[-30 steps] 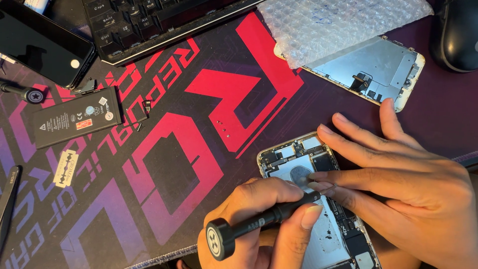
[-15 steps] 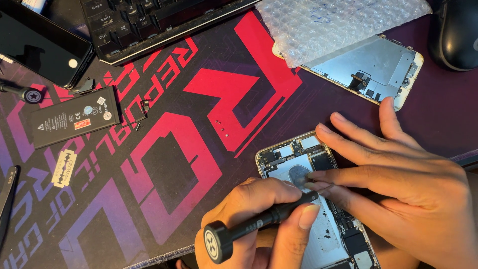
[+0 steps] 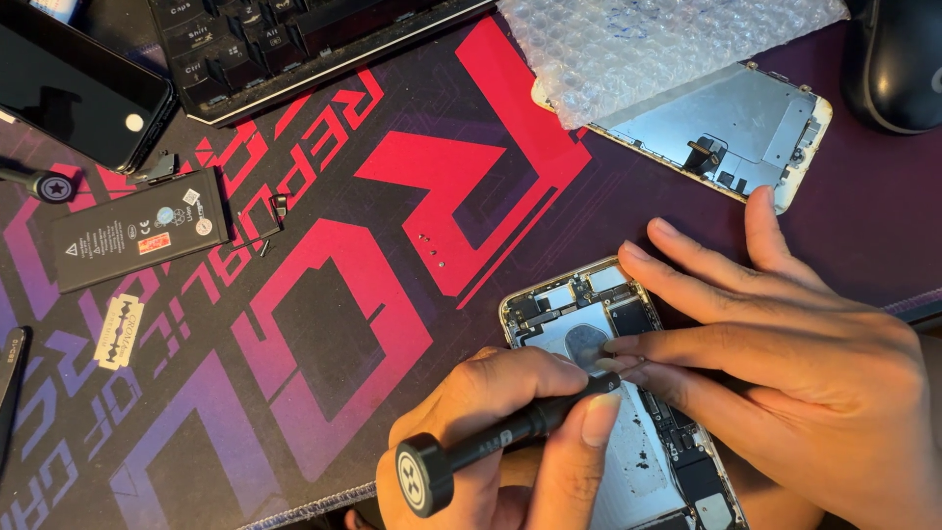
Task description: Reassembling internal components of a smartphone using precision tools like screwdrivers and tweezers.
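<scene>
An opened phone (image 3: 549, 309) with its insides showing lies at the lower right of the mat. My left hand (image 3: 491, 407) grips a black screwdriver (image 3: 471, 451), whose tip rests on the phone's grey metal plate. My right hand (image 3: 814, 383) comes in from the right, palm down, with its outer fingers spread over the phone's upper edge. Its index finger and thumb pinch together at the screwdriver's tip. The phone's lower part is hidden under both hands.
On the red and purple desk mat (image 3: 324, 324) lie a black battery (image 3: 137, 240), a razor blade (image 3: 118, 332), several tiny screws (image 3: 429, 245), and a detached screen panel (image 3: 731, 132) under bubble wrap (image 3: 648, 44). A keyboard (image 3: 285, 44), a dark phone (image 3: 74, 83) and a mouse (image 3: 898, 64) line the far edge.
</scene>
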